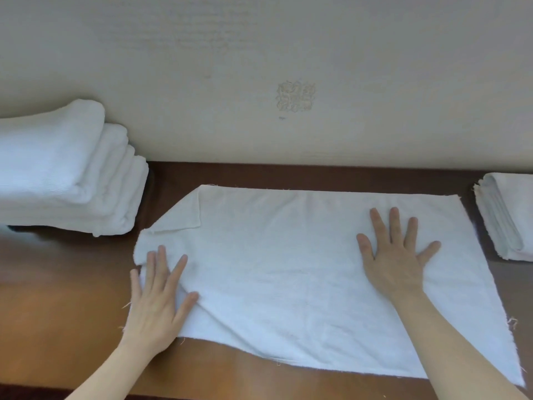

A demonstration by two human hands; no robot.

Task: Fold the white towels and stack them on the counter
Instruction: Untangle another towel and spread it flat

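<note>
A white towel (288,269) lies spread flat on the brown wooden counter (57,313), its far left corner folded over onto itself. My left hand (158,301) presses flat on the towel's left edge with fingers straight and spread. My right hand (395,255) lies flat on the right part of the towel, fingers spread. A stack of several folded white towels (66,174) stands at the back left against the wall. A second, smaller pile of folded white towels (507,217) sits at the right edge of the view.
A pale wall (259,67) with a worn patch rises directly behind the counter. Bare counter shows to the left of the spread towel and along its front edge.
</note>
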